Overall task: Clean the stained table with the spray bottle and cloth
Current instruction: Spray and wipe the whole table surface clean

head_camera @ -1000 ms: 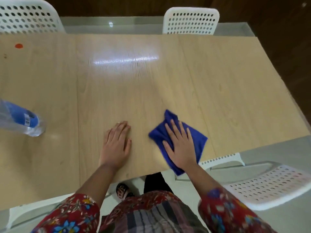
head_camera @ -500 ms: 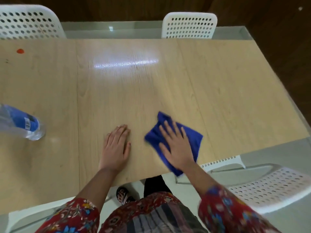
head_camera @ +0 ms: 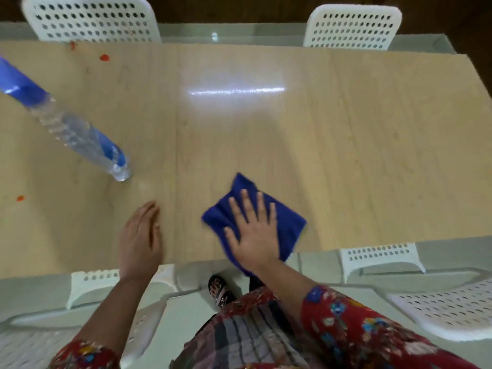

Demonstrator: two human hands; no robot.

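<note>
Cloth (head_camera: 291,226), dark blue and rumpled, lies on the table (head_camera: 359,161) at its near edge, with one corner hanging just over the edge under the wrist. The right hand (head_camera: 253,235) presses flat on it, grip open, fingers straight and spread. The left hand (head_camera: 139,235) rests on bare wood just to the left of the cloth, apart from it, its grip also open with the fingers together and flat.

The bottle (head_camera: 80,134), clear with a blue label, has its base on the table well to the left and beyond the left hand; its top runs out of view. Small red stains (head_camera: 104,57) dot the left part of the table, two near the far edge and one near the left border. White perforated chairs (head_camera: 351,25) stand at the far and near sides.
</note>
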